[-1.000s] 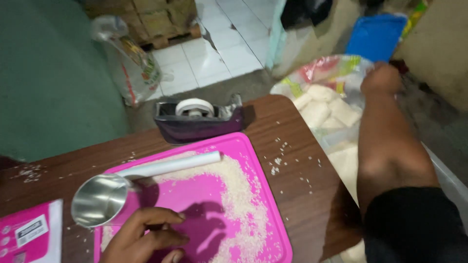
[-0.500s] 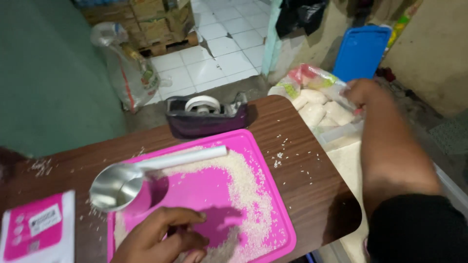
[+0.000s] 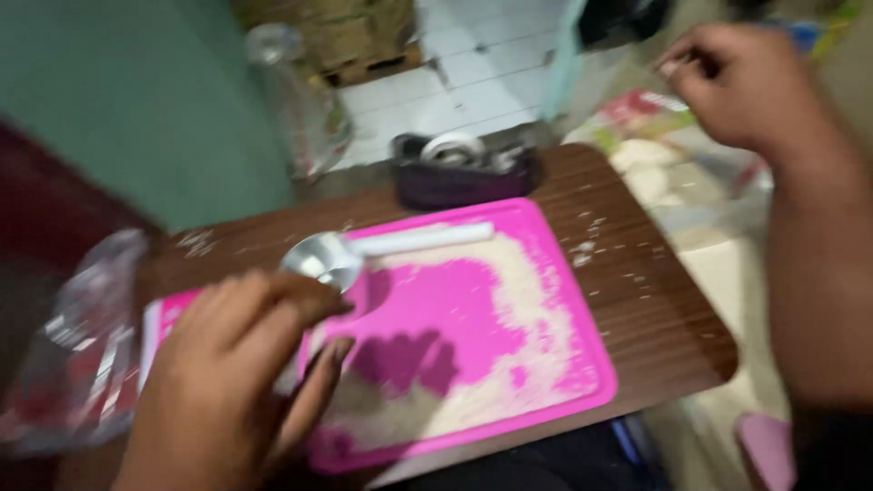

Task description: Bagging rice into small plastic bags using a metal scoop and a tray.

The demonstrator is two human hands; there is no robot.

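Observation:
A pink tray [image 3: 600, 382] lies on the brown wooden table [image 3: 655, 300], with white rice grains [image 3: 536, 309] spread along its right and near sides. A metal spoon [image 3: 318, 259] with a white handle rests across the tray's far side. My left hand [image 3: 227, 364] hovers over the tray's near left corner, just below the spoon bowl, with its fingers curled down toward the grains and nothing visibly held. My right hand [image 3: 746, 82] is raised at the upper right, beyond the table edge, fingertips pinched together. Motion blur hides whether they hold anything.
A dark tape dispenser [image 3: 464, 173] stands behind the tray. A crumpled clear plastic bag [image 3: 82, 345] lies at the table's left. On the floor to the right is an open bag of white pieces [image 3: 673, 182], and another plastic bag [image 3: 305, 100] stands near a green wall.
My right hand has come up out of the bag of white pieces and now sits high at the right. My left hand has lifted off the tray. The view has swung left.

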